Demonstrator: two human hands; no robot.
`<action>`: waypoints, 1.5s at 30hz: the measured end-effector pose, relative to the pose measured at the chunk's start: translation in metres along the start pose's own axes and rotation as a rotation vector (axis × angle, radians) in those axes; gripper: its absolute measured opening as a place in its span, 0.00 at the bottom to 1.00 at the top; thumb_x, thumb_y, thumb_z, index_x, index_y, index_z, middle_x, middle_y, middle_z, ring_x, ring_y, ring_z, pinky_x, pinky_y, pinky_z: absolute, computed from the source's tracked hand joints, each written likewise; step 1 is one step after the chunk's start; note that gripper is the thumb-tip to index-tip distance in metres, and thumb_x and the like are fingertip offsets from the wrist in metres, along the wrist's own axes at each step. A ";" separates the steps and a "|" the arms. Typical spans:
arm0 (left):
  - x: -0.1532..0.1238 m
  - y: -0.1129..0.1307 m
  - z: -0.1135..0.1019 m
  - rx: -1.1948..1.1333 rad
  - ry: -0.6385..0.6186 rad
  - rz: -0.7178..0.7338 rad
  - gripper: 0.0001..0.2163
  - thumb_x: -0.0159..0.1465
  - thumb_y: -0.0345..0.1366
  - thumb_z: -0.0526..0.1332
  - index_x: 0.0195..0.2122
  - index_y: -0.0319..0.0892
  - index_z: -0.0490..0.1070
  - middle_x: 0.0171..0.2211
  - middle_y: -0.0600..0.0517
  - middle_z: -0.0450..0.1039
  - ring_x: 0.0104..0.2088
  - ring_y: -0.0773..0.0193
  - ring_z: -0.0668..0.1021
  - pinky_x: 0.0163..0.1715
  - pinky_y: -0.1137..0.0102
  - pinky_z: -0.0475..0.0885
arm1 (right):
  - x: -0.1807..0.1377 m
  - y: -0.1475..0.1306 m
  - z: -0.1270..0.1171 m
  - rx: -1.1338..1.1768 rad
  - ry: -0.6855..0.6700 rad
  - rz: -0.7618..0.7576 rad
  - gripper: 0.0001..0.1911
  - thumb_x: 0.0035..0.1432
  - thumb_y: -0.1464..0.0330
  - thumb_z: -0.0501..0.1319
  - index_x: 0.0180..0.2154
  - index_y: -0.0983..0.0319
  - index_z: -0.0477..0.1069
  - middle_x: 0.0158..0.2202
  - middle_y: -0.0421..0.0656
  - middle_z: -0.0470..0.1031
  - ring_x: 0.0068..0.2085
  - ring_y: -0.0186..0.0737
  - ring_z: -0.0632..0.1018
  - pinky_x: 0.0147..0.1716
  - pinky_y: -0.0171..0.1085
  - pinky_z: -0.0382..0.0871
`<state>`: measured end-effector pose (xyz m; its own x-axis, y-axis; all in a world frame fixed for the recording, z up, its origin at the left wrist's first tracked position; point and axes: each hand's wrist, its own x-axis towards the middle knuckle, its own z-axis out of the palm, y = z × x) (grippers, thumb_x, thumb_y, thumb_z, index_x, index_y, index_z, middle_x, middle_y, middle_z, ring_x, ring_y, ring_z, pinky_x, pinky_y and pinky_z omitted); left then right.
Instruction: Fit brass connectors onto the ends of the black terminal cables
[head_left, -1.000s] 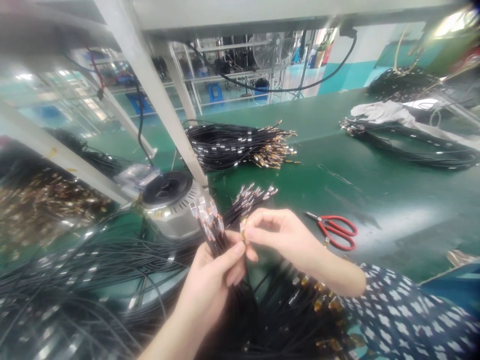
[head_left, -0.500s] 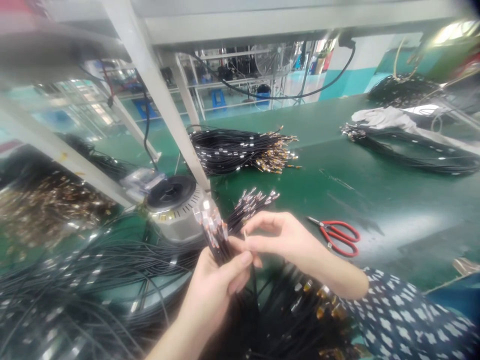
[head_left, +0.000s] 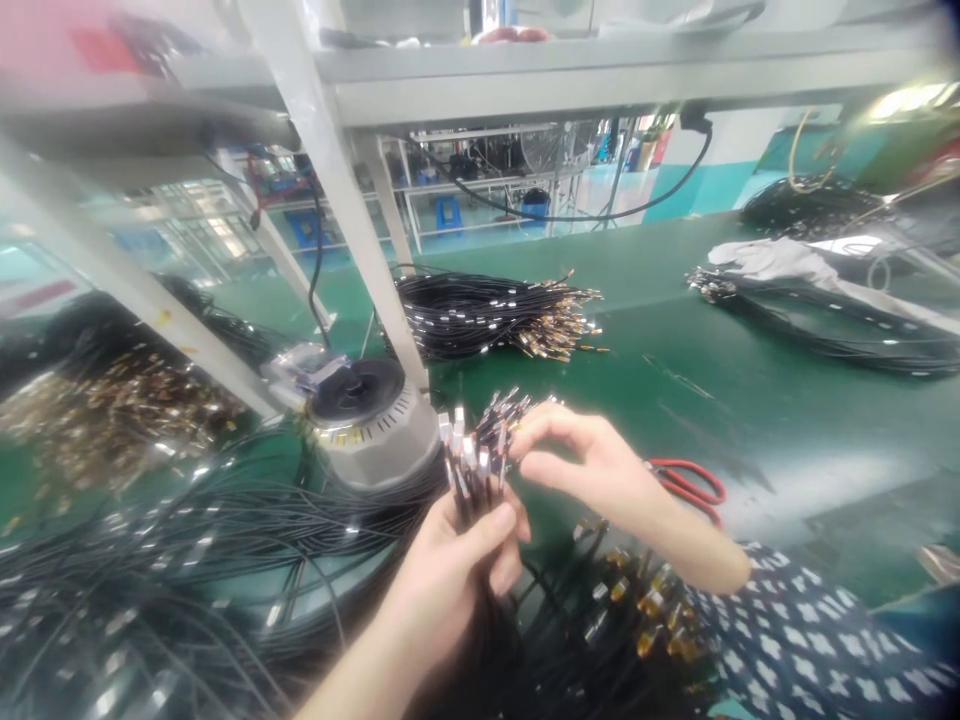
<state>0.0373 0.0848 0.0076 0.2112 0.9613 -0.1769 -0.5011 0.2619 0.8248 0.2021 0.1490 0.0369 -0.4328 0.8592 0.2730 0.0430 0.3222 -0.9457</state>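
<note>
My left hand (head_left: 469, 560) is closed around a bundle of thin black cables (head_left: 469, 490), whose silver connector ends fan upward above the thumb. Just right of those ends is my right hand (head_left: 581, 455), thumb and forefinger curved with a small gap between their tips, close to the connectors. Behind the fingers lies another group of silver-tipped cables (head_left: 501, 412), partly covered by the hand. Red-handled scissors or snips (head_left: 686, 480) rest on the green table, half hidden behind the right forearm.
A grey round device with a black top (head_left: 367, 420) stands left of the hands, beside a white metal post (head_left: 352, 210). Coiled cables with gold ends (head_left: 480, 315) lie behind. More cables (head_left: 645, 610) fill the front. Right, a grey cloth (head_left: 780, 265) covers another coil.
The view has shifted, so most things sit lower and farther right. My right fingertips have lifted away from the left fingers and parted slightly. The left hand still grips the cables.
</note>
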 end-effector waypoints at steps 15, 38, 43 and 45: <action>-0.003 0.008 0.004 0.014 0.328 0.174 0.10 0.54 0.35 0.71 0.27 0.37 0.72 0.20 0.56 0.69 0.16 0.76 0.63 0.15 0.78 0.58 | -0.001 0.007 0.008 0.167 -0.070 0.135 0.04 0.55 0.69 0.66 0.30 0.61 0.79 0.43 0.44 0.74 0.49 0.42 0.74 0.51 0.39 0.65; -0.005 0.006 0.006 0.090 0.300 0.129 0.07 0.54 0.31 0.71 0.28 0.37 0.73 0.19 0.53 0.72 0.14 0.77 0.63 0.13 0.79 0.57 | -0.008 -0.011 0.007 -0.231 -0.097 0.038 0.07 0.68 0.69 0.51 0.39 0.61 0.66 0.31 0.38 0.76 0.33 0.33 0.74 0.37 0.33 0.65; -0.003 0.007 0.008 0.073 0.322 0.136 0.07 0.54 0.30 0.70 0.27 0.37 0.73 0.19 0.54 0.72 0.14 0.77 0.63 0.13 0.79 0.57 | -0.012 0.003 0.015 -0.063 0.011 0.125 0.08 0.63 0.65 0.59 0.38 0.62 0.74 0.38 0.42 0.78 0.38 0.36 0.76 0.40 0.33 0.68; -0.003 0.007 0.009 0.065 0.323 0.128 0.07 0.53 0.30 0.71 0.29 0.36 0.73 0.18 0.54 0.71 0.14 0.76 0.63 0.13 0.79 0.57 | -0.015 0.003 0.018 -0.076 0.011 0.117 0.05 0.58 0.68 0.63 0.34 0.62 0.76 0.35 0.41 0.79 0.38 0.37 0.77 0.41 0.34 0.68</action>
<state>0.0405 0.0829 0.0184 -0.1311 0.9662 -0.2221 -0.4496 0.1418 0.8819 0.1924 0.1305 0.0266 -0.4109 0.8967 0.1642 0.1609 0.2487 -0.9551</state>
